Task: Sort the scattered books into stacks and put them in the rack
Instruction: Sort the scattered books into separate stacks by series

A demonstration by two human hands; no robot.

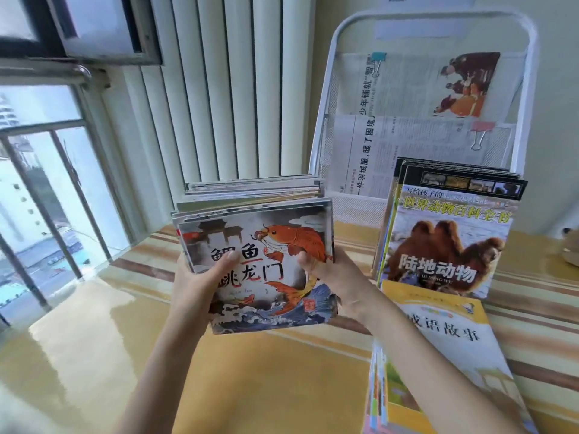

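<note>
The left hand [200, 277] grips the left edge of the carp-cover stack [257, 245], thumb curled over the top cover and fingers out of sight beneath. The right hand [326, 270] grips the right edge the same way, thumb pressed onto the cover. Both hands thus clamp one thick stack of small books, held tilted above the desk [275, 371], far end higher.

Just right of the right forearm, a camel-cover stack [445, 239] sits near the base of the white wire rack [326, 126], overlapping a yellow-cover stack [445, 339] that lies flat on the desk. The rack stands at the rear against the wall and already carries clipped newspapers [407, 120] in its upper pockets. Whether the lower pocket is free cannot be told.

Probable risks:
- The held stack is loosely aligned at its far end; further tilt may let the upper books slide out.
- The grip acts only on the near corners, so middle books may slip out.
- Moving toward the rack, the right forearm may knock the camel-cover stack.
</note>
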